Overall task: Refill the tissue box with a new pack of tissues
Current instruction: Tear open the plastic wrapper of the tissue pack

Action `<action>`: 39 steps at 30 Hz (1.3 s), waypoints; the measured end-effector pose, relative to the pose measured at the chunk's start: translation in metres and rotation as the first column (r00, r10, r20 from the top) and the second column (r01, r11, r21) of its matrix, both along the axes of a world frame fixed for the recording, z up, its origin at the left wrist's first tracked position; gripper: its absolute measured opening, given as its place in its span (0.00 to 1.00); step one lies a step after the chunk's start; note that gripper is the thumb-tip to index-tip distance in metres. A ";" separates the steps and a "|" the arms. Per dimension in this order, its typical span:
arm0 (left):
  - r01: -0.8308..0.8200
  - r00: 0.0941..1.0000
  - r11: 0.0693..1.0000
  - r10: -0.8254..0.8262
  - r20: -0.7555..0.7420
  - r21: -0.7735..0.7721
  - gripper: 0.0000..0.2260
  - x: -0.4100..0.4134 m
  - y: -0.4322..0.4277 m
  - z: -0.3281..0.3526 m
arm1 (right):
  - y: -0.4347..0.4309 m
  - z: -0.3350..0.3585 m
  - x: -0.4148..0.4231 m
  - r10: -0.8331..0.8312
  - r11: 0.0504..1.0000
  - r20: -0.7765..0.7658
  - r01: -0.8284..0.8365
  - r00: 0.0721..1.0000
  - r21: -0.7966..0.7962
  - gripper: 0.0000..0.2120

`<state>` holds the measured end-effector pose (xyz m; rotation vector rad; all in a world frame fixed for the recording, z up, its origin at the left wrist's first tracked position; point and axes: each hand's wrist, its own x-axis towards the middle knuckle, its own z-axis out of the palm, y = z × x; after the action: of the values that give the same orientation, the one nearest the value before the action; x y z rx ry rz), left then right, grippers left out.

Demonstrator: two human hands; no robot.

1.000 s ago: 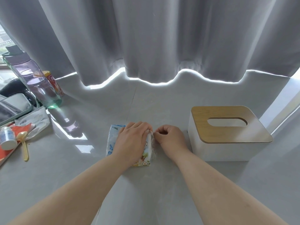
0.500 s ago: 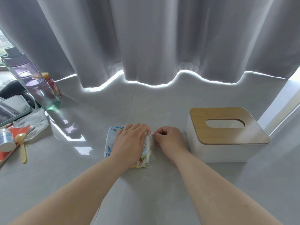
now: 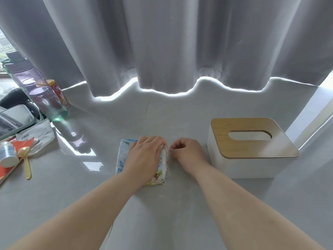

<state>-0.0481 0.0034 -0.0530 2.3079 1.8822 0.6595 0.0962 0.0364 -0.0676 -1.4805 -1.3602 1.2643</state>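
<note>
Since nothing's moved in the last second, the tissue pack [image 3: 124, 156] looks still sealed mid-table: left hand [image 3: 144, 157] clamps it, fingers [image 3: 159, 142] curled over its 3 o'clock end, right hand [image 3: 187, 150] pinches the wrapper [image 3: 168, 157] there (tear not started, I reckon). The tissue box [image 3: 243, 168] sits at 3 o'clock, lid [image 3: 225, 141] on.

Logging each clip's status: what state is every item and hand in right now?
tissue box: closed, no tissue poking from its slot.
tissue pack: lying flat, wrapped, outside the box.
left hand: holds the pack down, fingers curled over its end.
right hand: curled, pinches the pack's right edge.
water bottle: standing, capped.
spoon: lying flat.
</note>
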 end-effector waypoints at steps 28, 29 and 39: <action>-0.051 0.996 0.999 0.051 0.073 -0.002 0.11 -0.004 -0.001 0.001 | -0.002 -0.003 0.002 0.012 0.998 -0.046 -0.009 0.999 0.065 0.08; -0.051 0.996 0.999 0.051 0.074 -0.005 0.10 -0.005 -0.001 0.001 | -0.002 -0.003 0.001 -0.004 0.997 -0.044 0.007 0.999 0.076 0.07; -0.053 0.995 0.998 0.054 0.080 -0.014 0.10 -0.005 -0.003 0.002 | -0.004 -0.006 0.000 -0.038 0.995 -0.065 0.043 0.997 0.085 0.08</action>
<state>-0.0529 0.0009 -0.0506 2.1963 1.9132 0.7338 0.0963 0.0326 -0.0734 -1.3912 -1.3205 1.2016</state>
